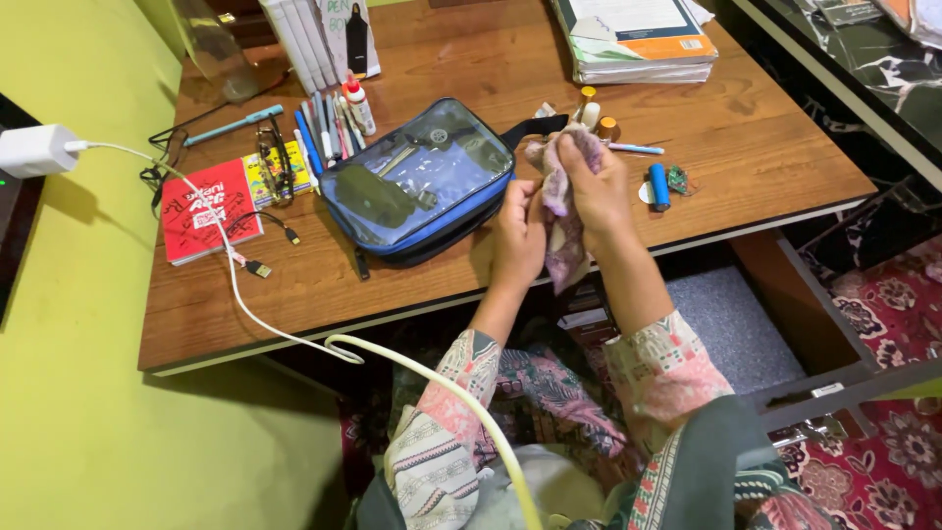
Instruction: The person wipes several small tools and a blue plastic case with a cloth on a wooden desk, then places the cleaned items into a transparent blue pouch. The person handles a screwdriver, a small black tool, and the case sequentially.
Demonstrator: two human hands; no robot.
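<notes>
My left hand [517,238] and my right hand [596,186] both grip a crumpled pinkish cloth [561,191] over the front edge of a wooden desk [304,285]. The cloth hangs down between the hands. Just left of my left hand lies a blue pouch with a clear top [417,182], with several small items inside it. Right of my right hand lie a blue cylinder [659,185] and a small green part [677,180].
A red booklet [208,209], glasses [275,162], several pens [329,128] and a small glue bottle [359,104] lie at the left. A white charger [34,149] with its cable [294,339] crosses the desk. Stacked books [638,39] sit at the back.
</notes>
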